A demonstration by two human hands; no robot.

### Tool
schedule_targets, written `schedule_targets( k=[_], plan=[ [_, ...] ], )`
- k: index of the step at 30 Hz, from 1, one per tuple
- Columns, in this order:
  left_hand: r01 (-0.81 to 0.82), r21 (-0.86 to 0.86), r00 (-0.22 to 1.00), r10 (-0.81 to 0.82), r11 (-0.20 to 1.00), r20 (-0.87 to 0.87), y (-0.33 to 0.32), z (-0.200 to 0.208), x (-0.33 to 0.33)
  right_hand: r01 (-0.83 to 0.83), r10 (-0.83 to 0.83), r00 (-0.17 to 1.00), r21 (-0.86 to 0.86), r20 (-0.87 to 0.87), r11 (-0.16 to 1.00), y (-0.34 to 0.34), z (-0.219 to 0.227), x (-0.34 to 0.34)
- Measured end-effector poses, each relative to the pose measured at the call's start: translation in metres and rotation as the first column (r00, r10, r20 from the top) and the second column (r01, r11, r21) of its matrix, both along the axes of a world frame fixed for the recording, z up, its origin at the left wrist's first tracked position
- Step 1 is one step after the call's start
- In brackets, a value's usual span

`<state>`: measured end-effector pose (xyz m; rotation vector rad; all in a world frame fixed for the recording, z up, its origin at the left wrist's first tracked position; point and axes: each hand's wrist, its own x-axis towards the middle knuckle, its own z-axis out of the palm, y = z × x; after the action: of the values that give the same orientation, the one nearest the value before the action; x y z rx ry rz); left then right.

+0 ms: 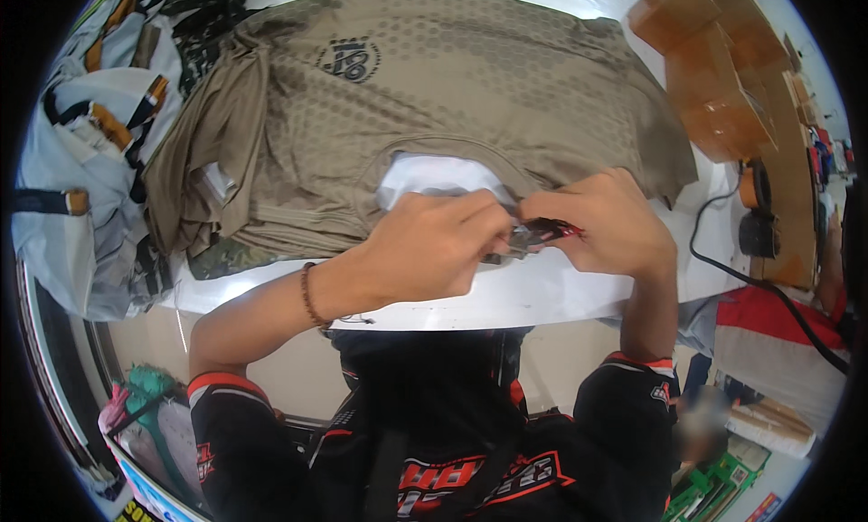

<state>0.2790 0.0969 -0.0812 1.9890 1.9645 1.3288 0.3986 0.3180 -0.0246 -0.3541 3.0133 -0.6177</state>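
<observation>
A brown-olive shirt [506,97] with a tonal hexagon pattern and a dark round print lies spread on the white table, its neck opening [443,174] toward me. At the near edge of that opening, my left hand [434,246] is closed, pinching the shirt's collar edge. My right hand [606,223] is curled round small thread snips [542,232] with dark and red parts. The snips' tips lie close by the left fingertips. Both hands nearly meet, so the exact bit of cloth between them is hidden.
Piled garments [99,151] in light grey and camouflage crowd the left side. Cardboard boxes [714,79] stand at the far right, with dark tape rolls [759,228] beside them. A black cable [723,260] runs along the table's right edge. Another person [705,422] is at lower right.
</observation>
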Motion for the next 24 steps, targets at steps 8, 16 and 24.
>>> schedule_targets(
  k=[8, 16, 24],
  plan=[
    [0.025, -0.026, 0.921, -0.012, 0.999, 0.389, -0.01, 0.0, -0.008, -0.018, 0.001, 0.933, -0.042, -0.361, 0.999, 0.001, -0.005, -0.007],
    [0.085, -0.08, 0.632, 0.008, 0.993, 0.775, -0.011, 0.009, -0.016, -0.122, 0.007, 0.839, -0.176, -0.544, 0.977, 0.008, -0.013, -0.013],
    [0.182, 0.098, 0.548, -0.184, 0.978, 0.816, -0.01, 0.007, -0.026, 0.028, -0.092, 0.686, -0.1, -0.722, 0.995, -0.004, -0.024, -0.017]
  ],
)
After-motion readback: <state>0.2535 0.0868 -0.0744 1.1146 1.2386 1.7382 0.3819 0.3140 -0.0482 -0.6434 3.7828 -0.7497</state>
